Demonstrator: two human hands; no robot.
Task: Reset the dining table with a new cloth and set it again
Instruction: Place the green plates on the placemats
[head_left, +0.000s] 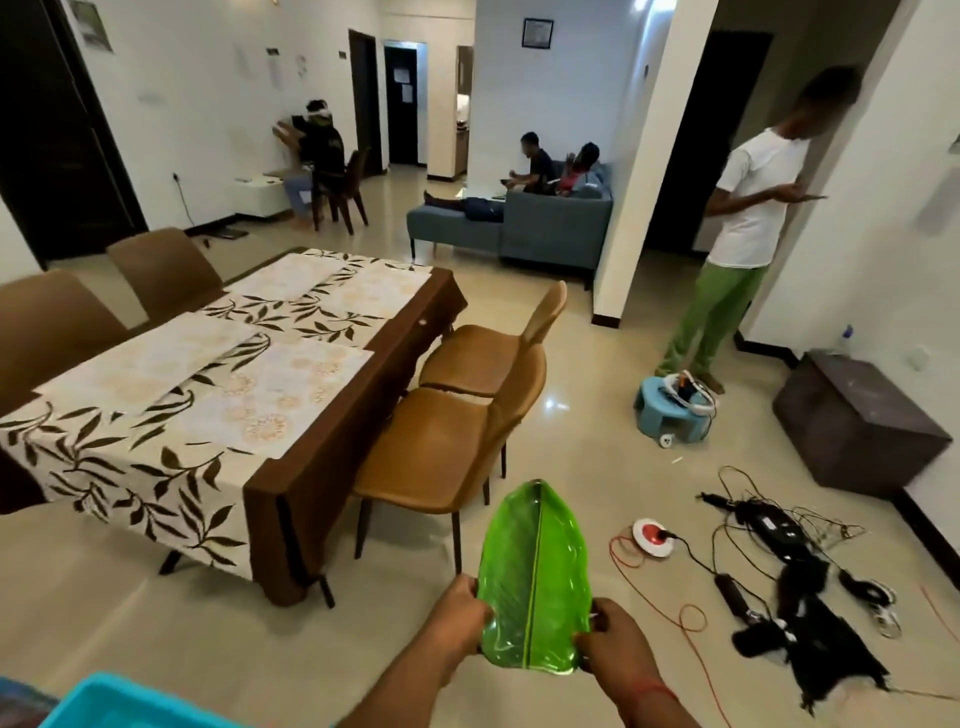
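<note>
Green translucent plastic, leaf-shaped: one serving plate (535, 582), held low in front of the body, well short of the table.

Left hand (460, 610): fingers closed on the plate's near-left rim. Right hand (608, 636): fingers closed on the near-right rim. Both grips sit at the blunt end, with the pointed tip aimed away.

Turquoise bin (119, 701): corner only, at the bottom-left edge; contents not visible.

Tan chairs, two (447, 441), pushed close along the table's right side.

Dining table (322, 483): already covered by a cream cloth with a brown leaf print (135, 467), brown border hanging at the edges. Four pale mats (260, 395) lie on it in two pairs. No dishes yet.

Cables and a round socket reel (653, 537) lie on the floor to the right.

Further off: a person standing by a pillar (743, 208), and a sofa (519, 228) with people seated.

Handling note, as judgement: the setting stage is under way. Keep the thin plate level with both hands, reach in past the chairs without nudging the cloth, and centre it squarely on a mat. Step clear of the cables.
</note>
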